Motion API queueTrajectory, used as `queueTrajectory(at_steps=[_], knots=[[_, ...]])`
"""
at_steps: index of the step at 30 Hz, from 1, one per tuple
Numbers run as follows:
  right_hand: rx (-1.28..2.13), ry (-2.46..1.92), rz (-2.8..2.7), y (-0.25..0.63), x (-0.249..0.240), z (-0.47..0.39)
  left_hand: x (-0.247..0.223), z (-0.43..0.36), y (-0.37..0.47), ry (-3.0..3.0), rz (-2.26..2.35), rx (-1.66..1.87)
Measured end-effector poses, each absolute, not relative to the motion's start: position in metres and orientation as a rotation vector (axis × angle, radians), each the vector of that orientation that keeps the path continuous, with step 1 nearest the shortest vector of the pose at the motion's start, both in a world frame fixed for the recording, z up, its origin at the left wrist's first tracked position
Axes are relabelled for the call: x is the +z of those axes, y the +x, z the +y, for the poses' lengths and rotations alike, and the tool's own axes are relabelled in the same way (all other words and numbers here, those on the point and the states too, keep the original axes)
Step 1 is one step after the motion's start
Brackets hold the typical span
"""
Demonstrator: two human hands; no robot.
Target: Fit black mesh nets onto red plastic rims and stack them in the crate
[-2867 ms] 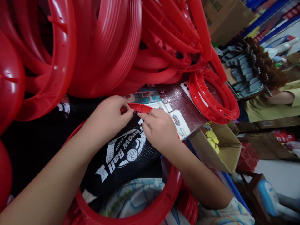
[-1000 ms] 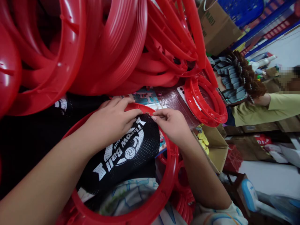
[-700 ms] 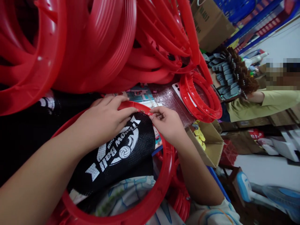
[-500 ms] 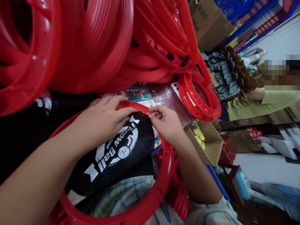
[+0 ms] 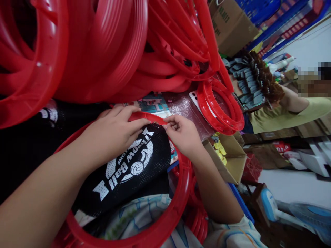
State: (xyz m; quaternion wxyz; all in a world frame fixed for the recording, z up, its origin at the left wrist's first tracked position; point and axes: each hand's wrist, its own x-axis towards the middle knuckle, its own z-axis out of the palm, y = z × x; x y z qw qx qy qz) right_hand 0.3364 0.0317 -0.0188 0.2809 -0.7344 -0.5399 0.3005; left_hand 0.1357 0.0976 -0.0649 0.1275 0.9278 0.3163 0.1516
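Has a red ring (image 5: 184, 175) at 7 o'clock of the view, over a patterned garment (image 5: 144, 206), with a black net (image 5: 160, 148) marked "Throw Ball" in white lying inside its upper part. Lays the left hand (image 5: 113, 132) across the rim near 12 o'clock of the ring, palm down, fingers apart, thumb stretched to the net's edge; cannot tell whether gripping underneath. Pinches the net's edge at the rim, near 1 o'clock, between thumb and forefinger of the right hand (image 5: 183, 136), other fingers curled in; cannot make out anything smaller at the tips. Faces a big red pile (image 5: 121, 69) from 9 to 12 o'clock, with a printed cloth (image 5: 50, 115) below it at 9. Has two more rings (image 5: 221, 127) between 2 and 3 o'clock, partly over a white card (image 5: 193, 97) on the desk (image 5: 184, 103), and an open carton (image 5: 235, 167) holding yellow pieces (image 5: 219, 150) at 4. Sits near a co-worker (image 5: 294, 100), forearm near 3 o'clock, just beside dark pieces (image 5: 249, 82) at 2.
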Motion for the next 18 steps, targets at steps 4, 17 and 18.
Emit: queueTrajectory(at_steps=[4, 17, 18], knots=[[0.775, -1.988, -1.483, 0.337, -0.019, 0.032, -0.067, 0.098, 0.136, 2.690, 0.920, 0.458], [0.326, -2.186, -1.757, 0.340, -0.007, 0.018, -0.060, 0.099, 0.138, 2.569, 1.019, 0.420], [0.225, -2.214, -1.750, 0.342, -0.006, 0.006, -0.058, 0.098, 0.139, 2.547, 1.040, 0.415]])
